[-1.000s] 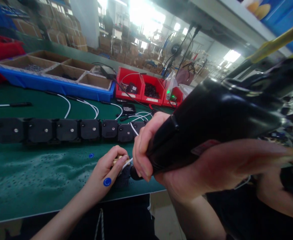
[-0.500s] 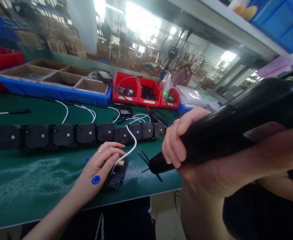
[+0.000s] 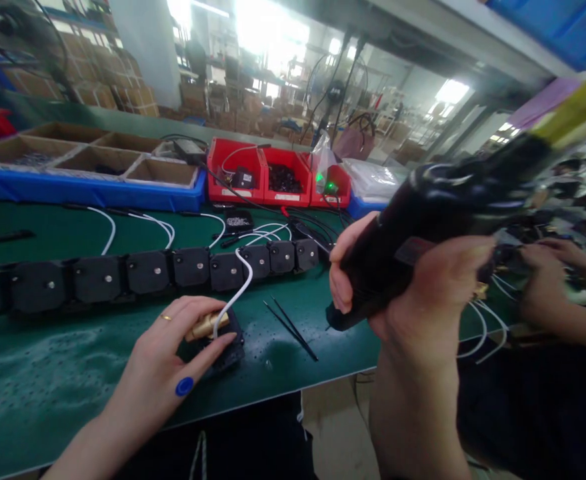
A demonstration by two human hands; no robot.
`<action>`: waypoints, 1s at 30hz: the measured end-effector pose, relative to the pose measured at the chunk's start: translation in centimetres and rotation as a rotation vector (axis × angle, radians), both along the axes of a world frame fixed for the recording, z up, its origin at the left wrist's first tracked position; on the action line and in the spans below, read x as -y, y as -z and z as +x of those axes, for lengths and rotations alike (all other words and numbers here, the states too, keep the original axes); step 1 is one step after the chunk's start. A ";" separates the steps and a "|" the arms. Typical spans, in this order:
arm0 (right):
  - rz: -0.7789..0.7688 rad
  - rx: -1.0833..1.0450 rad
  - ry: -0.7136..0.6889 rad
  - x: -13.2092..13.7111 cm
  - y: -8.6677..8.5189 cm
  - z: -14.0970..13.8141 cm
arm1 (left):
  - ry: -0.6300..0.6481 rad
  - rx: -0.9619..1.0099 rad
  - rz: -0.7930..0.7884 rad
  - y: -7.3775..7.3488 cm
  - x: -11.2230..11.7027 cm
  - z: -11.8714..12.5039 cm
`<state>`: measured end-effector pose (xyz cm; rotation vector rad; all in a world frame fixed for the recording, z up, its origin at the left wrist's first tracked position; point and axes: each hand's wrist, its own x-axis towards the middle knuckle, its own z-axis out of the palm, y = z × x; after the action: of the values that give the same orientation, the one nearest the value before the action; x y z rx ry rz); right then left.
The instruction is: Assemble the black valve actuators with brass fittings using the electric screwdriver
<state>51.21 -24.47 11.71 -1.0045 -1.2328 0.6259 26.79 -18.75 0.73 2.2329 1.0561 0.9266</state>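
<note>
My left hand (image 3: 173,350) rests on the green mat and grips a small black block (image 3: 225,350) with a brass fitting (image 3: 207,326) and a white cable (image 3: 240,287) coming out of it. My right hand (image 3: 413,293) is wrapped round the handle of a big black power tool (image 3: 447,213), held above the table's front edge, its tip (image 3: 333,323) to the right of the block and apart from it. Black tweezers (image 3: 290,327) lie between the block and the tool tip.
A row of several black blocks (image 3: 137,273) with silver studs runs across the green mat (image 3: 47,373). Behind stand a blue tray (image 3: 87,183) with cardboard compartments and red bins (image 3: 263,175). Another person's hands (image 3: 557,267) work with white cables at the right.
The power tool has lifted up and away to the right, off the block. My left hand has stayed on the block with the brass fitting now showing. The view has shifted rightward.
</note>
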 end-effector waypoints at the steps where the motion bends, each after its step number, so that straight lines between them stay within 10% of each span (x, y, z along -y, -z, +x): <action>1: -0.023 0.091 0.014 0.0 0.2 0.8 | 0.014 -0.019 -0.014 -0.1 -0.4 -0.4; 10: -0.407 1.047 0.109 -0.5 5.0 7.5 | 0.132 -0.143 -0.005 2.6 -2.5 -3.5; 17: -0.445 1.273 0.052 -2.1 10.1 8.1 | 0.144 -0.144 -0.012 1.8 -1.8 -2.2; 22: -0.444 1.373 0.348 -2.4 11.0 7.0 | 0.025 -0.156 -0.002 0.9 -0.1 -1.5; 30: -0.407 1.272 0.666 2.6 14.9 5.6 | -0.301 0.139 -0.565 -0.1 -0.3 -1.4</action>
<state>56.81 -27.06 -3.15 -2.1943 -1.6884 -0.4313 25.36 -18.48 0.86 1.5559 1.4056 0.7635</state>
